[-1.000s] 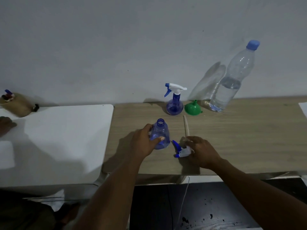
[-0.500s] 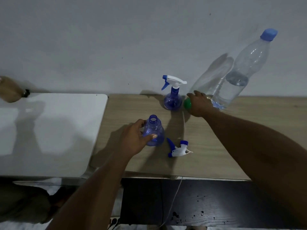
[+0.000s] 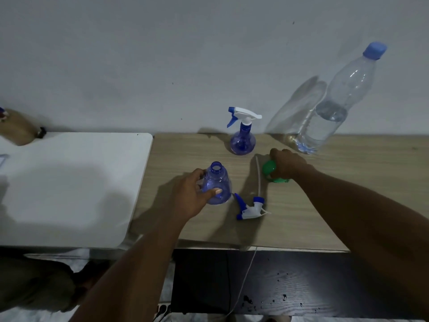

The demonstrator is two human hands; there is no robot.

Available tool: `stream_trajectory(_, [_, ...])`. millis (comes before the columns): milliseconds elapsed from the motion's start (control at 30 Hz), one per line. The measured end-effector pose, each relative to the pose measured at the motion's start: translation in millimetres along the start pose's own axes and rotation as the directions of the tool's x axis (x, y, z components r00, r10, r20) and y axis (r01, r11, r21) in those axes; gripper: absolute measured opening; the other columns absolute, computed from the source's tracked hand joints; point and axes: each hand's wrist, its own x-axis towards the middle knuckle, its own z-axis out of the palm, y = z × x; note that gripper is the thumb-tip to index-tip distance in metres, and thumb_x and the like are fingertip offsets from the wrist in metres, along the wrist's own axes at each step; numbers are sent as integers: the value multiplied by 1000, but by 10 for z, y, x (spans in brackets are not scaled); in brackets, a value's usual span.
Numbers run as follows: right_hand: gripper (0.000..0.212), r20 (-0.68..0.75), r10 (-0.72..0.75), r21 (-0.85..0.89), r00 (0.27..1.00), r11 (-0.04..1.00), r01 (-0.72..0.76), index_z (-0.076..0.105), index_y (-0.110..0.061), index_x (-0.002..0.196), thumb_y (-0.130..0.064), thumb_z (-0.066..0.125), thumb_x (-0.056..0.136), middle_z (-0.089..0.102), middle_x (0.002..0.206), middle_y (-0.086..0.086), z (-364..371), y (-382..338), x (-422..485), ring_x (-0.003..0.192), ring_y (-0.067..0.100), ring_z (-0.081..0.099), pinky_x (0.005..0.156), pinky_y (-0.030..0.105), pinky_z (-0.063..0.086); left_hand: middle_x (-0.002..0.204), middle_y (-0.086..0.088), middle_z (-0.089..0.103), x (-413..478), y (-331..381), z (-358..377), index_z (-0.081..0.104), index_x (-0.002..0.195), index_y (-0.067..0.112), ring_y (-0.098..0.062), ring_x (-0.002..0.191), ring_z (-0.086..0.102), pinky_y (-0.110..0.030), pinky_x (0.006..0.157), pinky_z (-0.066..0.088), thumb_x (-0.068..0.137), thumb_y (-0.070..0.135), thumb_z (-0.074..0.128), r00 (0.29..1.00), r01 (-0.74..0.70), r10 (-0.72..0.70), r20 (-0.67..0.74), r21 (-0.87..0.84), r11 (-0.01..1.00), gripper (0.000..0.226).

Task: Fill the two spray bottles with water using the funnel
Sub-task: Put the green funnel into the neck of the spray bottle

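On the wooden table (image 3: 325, 217) the left hand (image 3: 189, 196) is wrapped around the open blue bottle (image 3: 217, 183), which stands upright with its neck bare. Its spray head (image 3: 250, 206) lies just beside it (tube pointing away). The right hand (image 3: 287, 165) grips the green funnel (image 3: 270, 170), near the second spray bottle (image 3: 242, 135). A half-full water bottle (image 3: 334, 108) stands by the wall.

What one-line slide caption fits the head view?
Left hand steadies the open spray bottle while the right hand brings the green funnel toward it.
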Motion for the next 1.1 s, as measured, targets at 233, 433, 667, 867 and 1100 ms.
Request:
stream_trajectory(233, [77,-209,-13,481,978,869,114,53,-16,136,-50,81,72,61,129,11,-589,-244,-347,113,28,60,92,40,53,104,12,67,10,-67,4,58,113,30,-10,87,69,-41,82,59,74,37,85,999,-24,25,-32,40,999,48])
stream_trajectory(433, [70,-407,-24,799,913,476,369,57,-20,124,-54,83,68,69,108,-1,-802,-907,-1017,96,15,70,78,35,62,108,10,69,26,-88,12,60,114,30,-12,87,69,-43,80,58,71,48,83,998,-40,43,-52,68,997,52])
stream_trajectory(667, [77,-563,-6,742,827,437,508,57,-18,126,-46,90,62,66,118,-1,-437,-1406,-1259,105,5,66,91,26,57,118,12,65,45,-104,17,54,123,36,-12,95,67,-44,85,57,71,58,76,1000,-16,19,-19,122,992,61])
stream_trajectory(867, [78,-610,43,728,791,425,538,55,-16,126,-39,93,62,65,120,0,-274,-1435,-1226,111,7,64,93,28,57,121,9,66,77,-121,19,53,129,32,-14,98,67,-43,87,56,71,59,75,1000,-8,11,-20,153,988,67])
stream_trajectory(1100, [79,-601,-4,690,799,502,521,54,-16,126,-46,89,62,65,122,-4,-106,-1390,-1224,111,8,64,92,32,57,119,13,65,103,-184,34,50,125,41,-11,93,67,-41,82,59,77,42,77,999,-32,36,-20,162,986,55])
